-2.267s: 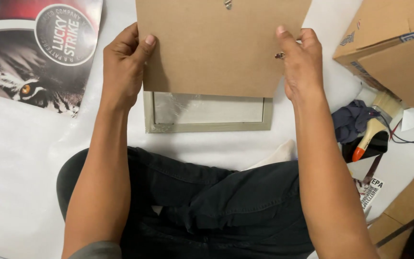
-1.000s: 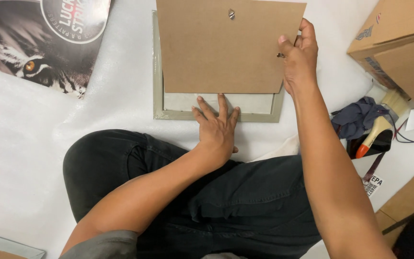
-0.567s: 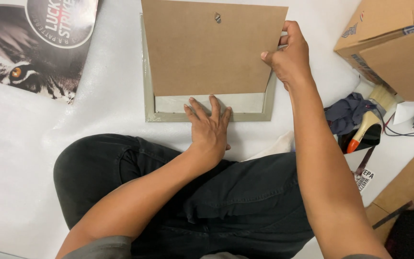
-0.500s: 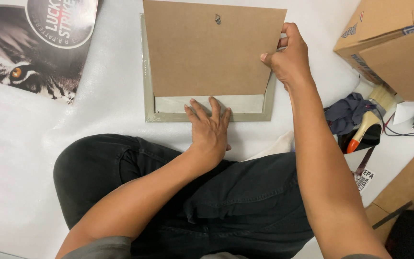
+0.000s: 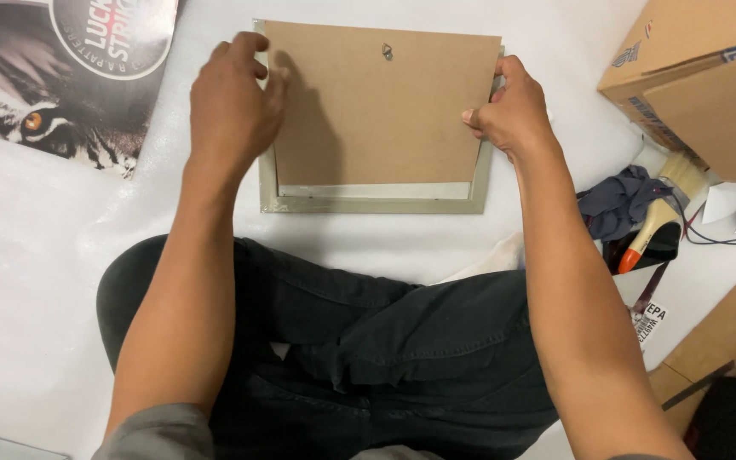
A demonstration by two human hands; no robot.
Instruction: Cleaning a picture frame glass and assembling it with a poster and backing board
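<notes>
Head view shows one flat brown backing board lying in one grey rectangular frame on the white surface; right hand pinches its right edge, left hand curls loosely over its left edge; one glossy poster, two cardboard boxes

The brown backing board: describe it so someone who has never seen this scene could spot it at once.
On the white floor sheet, just beyond the seated person's dark trousers, lies a pale grey-green picture frame. The brown backing board sits within it, between the left hand and right hand. Unlike the cardboard boxes at the right, it is one flat sheet with a small metal hanger near its far edge.
</notes>
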